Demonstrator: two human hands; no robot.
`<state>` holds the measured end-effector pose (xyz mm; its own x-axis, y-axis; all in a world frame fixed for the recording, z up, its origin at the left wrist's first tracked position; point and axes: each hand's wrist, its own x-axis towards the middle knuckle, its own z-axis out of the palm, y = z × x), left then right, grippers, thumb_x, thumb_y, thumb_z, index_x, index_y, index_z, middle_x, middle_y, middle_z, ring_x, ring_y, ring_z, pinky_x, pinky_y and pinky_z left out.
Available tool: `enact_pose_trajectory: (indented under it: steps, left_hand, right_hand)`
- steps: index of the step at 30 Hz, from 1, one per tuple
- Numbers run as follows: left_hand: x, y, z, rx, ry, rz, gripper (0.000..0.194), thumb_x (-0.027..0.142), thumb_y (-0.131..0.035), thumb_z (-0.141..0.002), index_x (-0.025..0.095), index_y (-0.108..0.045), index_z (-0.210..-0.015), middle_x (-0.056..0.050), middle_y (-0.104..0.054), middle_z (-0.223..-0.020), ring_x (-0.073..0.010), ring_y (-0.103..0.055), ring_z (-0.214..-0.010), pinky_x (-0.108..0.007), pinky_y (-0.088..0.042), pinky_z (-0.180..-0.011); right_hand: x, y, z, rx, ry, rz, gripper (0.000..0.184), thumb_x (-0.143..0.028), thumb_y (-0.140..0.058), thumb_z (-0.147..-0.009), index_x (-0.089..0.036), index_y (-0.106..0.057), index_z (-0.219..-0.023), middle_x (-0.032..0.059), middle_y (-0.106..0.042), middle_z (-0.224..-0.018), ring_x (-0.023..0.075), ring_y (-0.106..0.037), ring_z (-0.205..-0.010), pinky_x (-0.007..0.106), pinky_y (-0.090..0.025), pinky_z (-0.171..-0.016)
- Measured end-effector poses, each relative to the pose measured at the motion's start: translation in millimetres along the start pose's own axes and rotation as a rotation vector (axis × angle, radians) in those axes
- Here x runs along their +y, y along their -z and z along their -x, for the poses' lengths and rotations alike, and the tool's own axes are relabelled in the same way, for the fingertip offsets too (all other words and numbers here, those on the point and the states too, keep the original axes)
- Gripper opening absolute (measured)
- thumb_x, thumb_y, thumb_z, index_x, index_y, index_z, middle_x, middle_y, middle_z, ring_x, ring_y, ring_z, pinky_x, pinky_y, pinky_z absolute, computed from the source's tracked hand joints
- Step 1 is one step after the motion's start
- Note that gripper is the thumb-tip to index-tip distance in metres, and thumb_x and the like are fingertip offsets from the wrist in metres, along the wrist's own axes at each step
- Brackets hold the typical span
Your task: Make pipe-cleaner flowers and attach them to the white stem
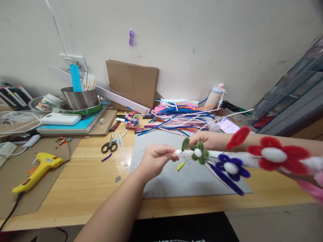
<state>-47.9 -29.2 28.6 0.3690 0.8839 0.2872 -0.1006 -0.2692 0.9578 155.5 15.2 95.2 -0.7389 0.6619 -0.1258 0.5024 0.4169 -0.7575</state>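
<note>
A white fuzzy stem (185,153) stretches from the middle of the view to the right edge. It carries pipe-cleaner flowers: a green flower (198,153), a purple flower (231,167) and a red flower (274,154), each with a white centre. A green leaf loop and a red loop stick up from it. My left hand (155,159) pinches the stem's left end between thumb and fingers. Behind the stem, near the green flower, my right hand (199,138) is closed; its fingertips and what they hold are hidden. A small yellow bud (180,166) on a thin wire shows just below.
A grey cutting mat (161,183) lies beneath my hands. Beyond it is a pile of pipe cleaners (176,116), with a lit phone (228,126) to its right. Scissors (109,146), glue sticks (121,149) and a yellow glue gun (37,171) lie to the left.
</note>
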Motion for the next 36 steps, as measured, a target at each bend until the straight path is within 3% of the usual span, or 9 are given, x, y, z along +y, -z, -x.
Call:
enact_pose_trajectory:
  steps: [3, 8, 11, 13, 17, 21, 24, 31, 36]
  left_hand:
    - [-4.0, -0.5, -2.4, 0.091, 0.056, 0.125, 0.013, 0.025, -0.06, -0.074, 0.018, -0.071, -0.07, -0.004, -0.064, -0.063, -0.0132, -0.055, -0.058, -0.026, -0.043, -0.059]
    - [-14.2, -5.0, -6.8, 0.36, 0.103, 0.197, 0.014, 0.027, -0.062, -0.072, 0.016, -0.069, -0.067, -0.001, -0.06, -0.057, -0.0087, -0.048, -0.051, -0.021, -0.037, -0.051]
    - [-17.0, -4.4, -8.3, 0.471, 0.113, 0.176, 0.013, 0.027, -0.064, -0.069, 0.015, -0.07, -0.07, -0.001, -0.06, -0.057, -0.0092, -0.047, -0.051, -0.022, -0.038, -0.051]
    - [-18.0, -2.4, -9.1, 0.483, 0.115, 0.162, 0.015, 0.027, -0.065, -0.068, 0.014, -0.071, -0.073, -0.001, -0.06, -0.056, -0.0093, -0.047, -0.051, -0.022, -0.039, -0.051]
    - [-19.9, 0.4, -11.0, 0.462, 0.132, 0.143, 0.016, 0.028, -0.065, -0.068, 0.014, -0.071, -0.075, -0.001, -0.061, -0.057, -0.008, -0.046, -0.048, -0.021, -0.038, -0.048]
    - [-24.0, -2.5, -11.8, 0.527, 0.161, 0.129, 0.018, 0.029, -0.065, -0.067, 0.014, -0.071, -0.077, -0.001, -0.061, -0.057, -0.0082, -0.048, -0.046, -0.021, -0.039, -0.047]
    - [-30.9, -6.1, -12.8, 0.586, 0.194, 0.194, 0.02, 0.03, -0.067, -0.066, 0.013, -0.07, -0.076, -0.001, -0.06, -0.055, -0.0074, -0.047, -0.044, -0.02, -0.038, -0.044]
    - [-43.4, -14.3, -17.0, 0.648, 0.267, 0.299, 0.025, 0.031, -0.07, -0.062, 0.01, -0.069, -0.075, -0.002, -0.059, -0.056, -0.0063, -0.047, -0.044, -0.019, -0.038, -0.043]
    - [-39.7, -24.1, -13.5, 0.68, 0.229, 0.128, 0.026, 0.032, -0.065, -0.068, 0.012, -0.07, -0.082, 0.001, -0.055, -0.052, -0.0088, -0.048, -0.047, -0.021, -0.04, -0.046]
  right_hand:
    - [-0.1, -9.2, -1.7, 0.031, 0.057, 0.111, 0.019, -0.029, -0.05, -0.08, -0.019, -0.065, -0.077, 0.0012, -0.063, -0.071, 0.0111, -0.051, -0.061, 0.023, -0.039, -0.056]
    - [-3.9, -44.6, -7.4, 0.314, 0.129, 0.556, 0.025, -0.024, -0.037, -0.088, -0.02, -0.062, -0.087, 0.0001, -0.061, -0.07, 0.0115, -0.052, -0.062, 0.023, -0.033, -0.058]
    - [-1.1, -64.1, -13.7, 0.407, 0.136, 0.615, 0.025, -0.021, -0.035, -0.089, -0.019, -0.06, -0.09, 0.0022, -0.063, -0.074, 0.0127, -0.054, -0.065, 0.023, -0.032, -0.059]
    - [2.8, -70.8, -18.7, 0.475, 0.161, 0.601, 0.024, -0.019, -0.036, -0.088, -0.019, -0.06, -0.089, 0.0032, -0.063, -0.076, 0.0142, -0.053, -0.069, 0.025, -0.033, -0.063]
    - [12.2, -75.5, -31.5, 0.542, 0.261, 0.359, 0.023, -0.017, -0.038, -0.088, -0.018, -0.059, -0.079, 0.0053, -0.06, -0.083, 0.0163, -0.052, -0.08, 0.027, -0.036, -0.072]
    - [22.2, -87.5, -47.9, 0.663, 0.161, -0.138, 0.017, -0.026, -0.041, -0.087, -0.018, -0.054, -0.079, 0.0025, -0.057, -0.078, 0.015, -0.053, -0.075, 0.026, -0.04, -0.068]
    - [27.0, -99.5, -57.1, 0.671, 0.131, -0.408, 0.015, -0.031, -0.043, -0.087, -0.019, -0.051, -0.083, 0.0001, -0.056, -0.073, 0.0137, -0.054, -0.069, 0.026, -0.042, -0.064]
    - [34.1, -104.3, -58.5, 0.654, 0.087, -0.546, 0.019, -0.035, -0.046, -0.085, -0.019, -0.05, -0.075, -0.0018, -0.055, -0.062, 0.0113, -0.052, -0.059, 0.023, -0.041, -0.058]
    - [46.2, -102.2, -64.2, 0.616, -0.017, -0.651, 0.027, -0.046, -0.054, -0.078, -0.02, -0.051, -0.082, -0.0083, -0.044, -0.047, 0.0059, -0.031, -0.036, 0.019, -0.023, -0.038]
